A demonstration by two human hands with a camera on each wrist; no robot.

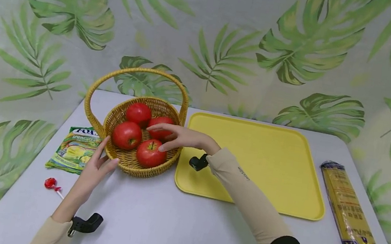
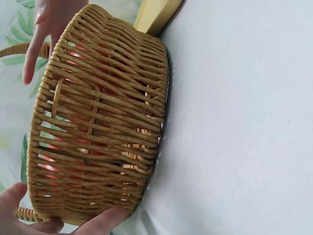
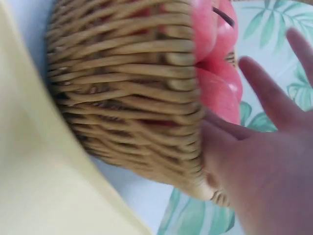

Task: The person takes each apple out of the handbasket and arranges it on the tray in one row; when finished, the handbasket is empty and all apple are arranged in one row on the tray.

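A wicker basket (image 1: pixel 142 172) with a tall handle holds several red apples (image 1: pixel 127 135). My left hand (image 1: pixel 94 170) touches the basket's left side, fingers spread along the weave; the left wrist view shows its fingertips against the wicker (image 2: pixel 98 107). Over the basket's right rim reaches my right hand (image 1: pixel 187 137), fingers extended above the apples at the right, thumb beside the front apple (image 1: pixel 151 154). In the right wrist view that hand (image 3: pixel 269 152) is at the rim, some fingers hidden behind it; whether it touches an apple I cannot tell.
Right of the basket lies a yellow tray (image 1: pixel 250 164). A green candy bag (image 1: pixel 75 150) lies left of the basket, with a red lollipop (image 1: pixel 51 183) in front of it. At the table's far right is a long pasta packet (image 1: pixel 355 222).
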